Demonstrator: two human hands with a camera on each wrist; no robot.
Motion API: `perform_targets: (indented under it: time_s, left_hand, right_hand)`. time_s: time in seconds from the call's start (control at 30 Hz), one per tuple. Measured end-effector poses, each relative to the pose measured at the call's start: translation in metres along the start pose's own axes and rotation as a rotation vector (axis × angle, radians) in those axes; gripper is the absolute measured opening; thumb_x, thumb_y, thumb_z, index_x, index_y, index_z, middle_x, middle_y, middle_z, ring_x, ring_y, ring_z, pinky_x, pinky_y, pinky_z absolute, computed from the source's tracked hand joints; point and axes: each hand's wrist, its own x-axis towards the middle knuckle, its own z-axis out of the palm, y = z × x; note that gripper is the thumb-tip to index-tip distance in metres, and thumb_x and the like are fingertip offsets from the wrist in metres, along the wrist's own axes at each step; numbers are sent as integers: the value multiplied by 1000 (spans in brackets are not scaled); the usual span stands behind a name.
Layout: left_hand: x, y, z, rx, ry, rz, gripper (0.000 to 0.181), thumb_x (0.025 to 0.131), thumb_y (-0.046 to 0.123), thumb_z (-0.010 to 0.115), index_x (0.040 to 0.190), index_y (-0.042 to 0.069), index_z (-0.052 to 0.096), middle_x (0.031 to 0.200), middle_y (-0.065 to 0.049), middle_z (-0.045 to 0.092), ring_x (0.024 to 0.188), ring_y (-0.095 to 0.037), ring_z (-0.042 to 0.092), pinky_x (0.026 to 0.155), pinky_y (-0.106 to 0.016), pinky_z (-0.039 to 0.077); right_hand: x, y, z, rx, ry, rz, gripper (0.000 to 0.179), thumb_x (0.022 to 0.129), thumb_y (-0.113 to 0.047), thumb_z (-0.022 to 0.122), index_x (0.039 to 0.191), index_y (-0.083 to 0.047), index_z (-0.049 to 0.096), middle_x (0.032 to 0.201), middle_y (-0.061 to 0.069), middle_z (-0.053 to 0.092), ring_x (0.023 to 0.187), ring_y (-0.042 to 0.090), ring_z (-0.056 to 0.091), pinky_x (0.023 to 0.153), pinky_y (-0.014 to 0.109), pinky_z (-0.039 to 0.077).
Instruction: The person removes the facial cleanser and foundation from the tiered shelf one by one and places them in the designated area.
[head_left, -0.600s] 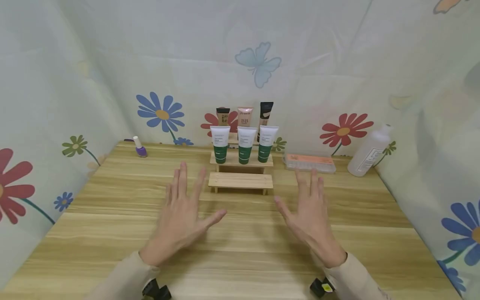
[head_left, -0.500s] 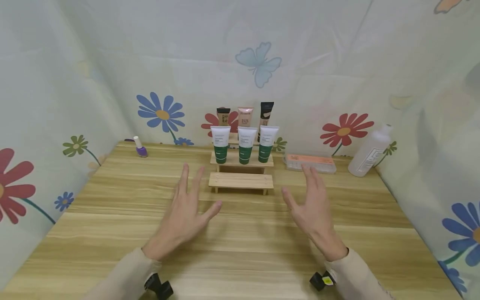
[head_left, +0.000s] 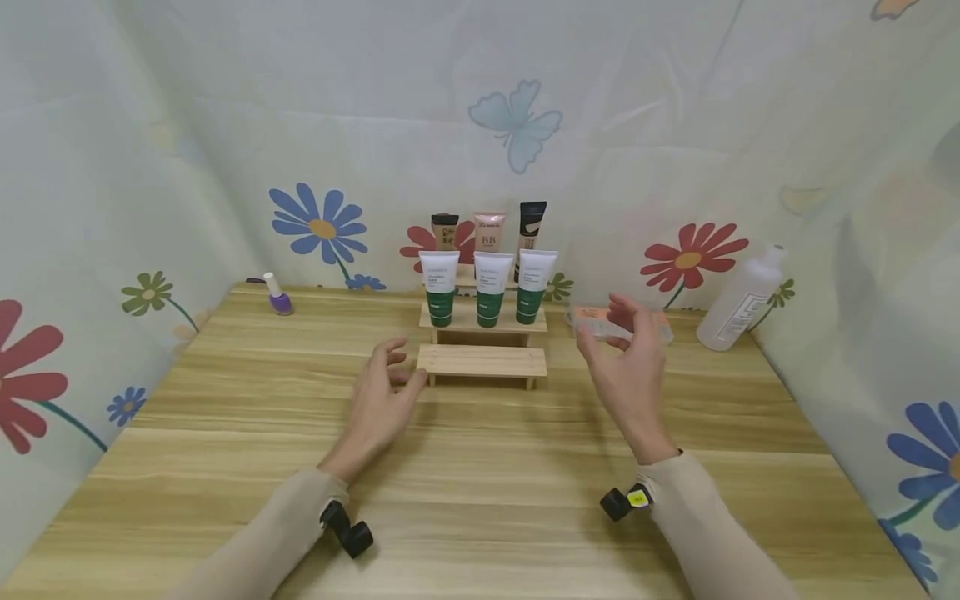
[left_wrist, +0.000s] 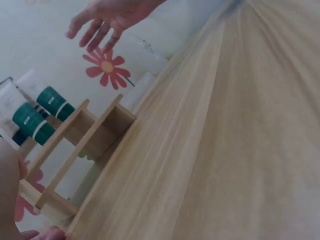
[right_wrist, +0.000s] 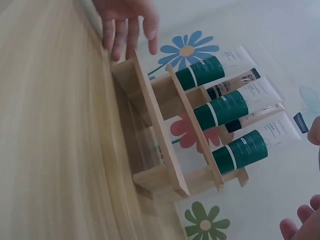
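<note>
A stepped wooden display stand [head_left: 482,361] stands at the middle back of the table. Three white and green squeeze tubes [head_left: 490,292] stand cap down on its middle step. On the top step behind them are a tan tube [head_left: 445,232], a pink BB cream tube [head_left: 489,233] and a black tube [head_left: 532,223]. My left hand [head_left: 378,404] is at the left end of the lowest step, fingers loosely bent, fingertips close by its end in the right wrist view. Raised right of the stand, my right hand [head_left: 633,383] has bent fingers, thumb apart, and holds nothing.
Behind my right hand lies a flat clear case with an orange label [head_left: 592,315]. A white pump-type bottle [head_left: 738,304] stands at the back right. A purple nail polish bottle [head_left: 280,302] is at the back left. Flowered cloth [head_left: 420,100] surrounds the wooden table [head_left: 487,500].
From spread, straight fingers, both hands have gone to bent ones. My left hand has moved right to the stand's end; my right hand has moved forward, overlapping the clear case. The tubes have stayed put.
</note>
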Motion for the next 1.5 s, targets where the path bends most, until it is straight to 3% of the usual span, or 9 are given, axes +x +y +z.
perform_targets:
  time_s: [0.2,0.27,0.43,0.5,0.87,0.97,1.2,1.4,1.5]
  left_hand:
    - [11,-9,8,-84,37,-3,54,109,24,70,159,13,54,140,-18,72,119,-33,76,96,-50,64]
    - [14,-11,9,-109,46,1,51,109,22,70,157,13,57,138,-17,74,116,-31,77,94,-39,65]
    - [19,-15,10,-144,52,14,45,107,22,72,150,14,63,133,-12,76,112,-25,78,86,-21,61]
    - [20,-16,10,-135,44,21,44,107,24,73,149,14,65,130,-10,77,111,-24,78,86,-23,62]
    - [26,-20,10,-142,14,60,30,104,18,78,134,13,74,117,-9,77,106,-22,76,85,-19,62]
    - [26,-20,12,-143,5,63,30,105,17,77,135,12,74,115,-10,77,104,-23,76,85,-20,62]
    - [25,-19,14,-137,-1,63,31,106,15,75,136,12,73,114,-11,77,104,-22,75,85,-19,60]
    - [24,-18,13,-145,-4,58,31,106,14,74,137,12,72,113,-11,78,102,-23,76,84,-19,61]
    - [24,-18,13,-146,-6,61,31,106,14,74,137,12,72,113,-11,78,101,-23,76,84,-20,61]
  right_hand:
    - [14,-2,22,145,14,33,62,98,-22,89,151,-8,61,144,10,60,133,25,62,105,50,60]
    - [19,-2,29,206,24,53,61,97,-17,89,151,-7,62,143,11,60,133,30,63,106,56,58]
    - [28,-1,47,274,40,77,60,96,-16,90,149,-7,62,141,11,61,130,30,64,105,54,59]
    - [30,0,54,277,36,79,60,96,-17,91,148,-8,63,139,10,62,128,27,65,104,51,60]
    - [38,4,87,349,25,116,63,93,-9,91,148,-3,61,135,19,64,127,42,64,105,61,57]
    - [37,5,92,334,22,129,61,94,-9,91,147,-4,61,133,17,66,124,37,66,104,61,57]
    - [34,11,98,285,11,168,56,96,-14,90,143,-10,62,131,11,69,117,23,67,101,46,57]
    - [33,15,102,307,9,150,53,97,-11,89,142,-7,61,131,15,68,117,28,67,106,64,55]
    - [34,16,103,310,1,143,52,97,-10,88,142,-6,61,131,16,68,117,29,68,106,65,55]
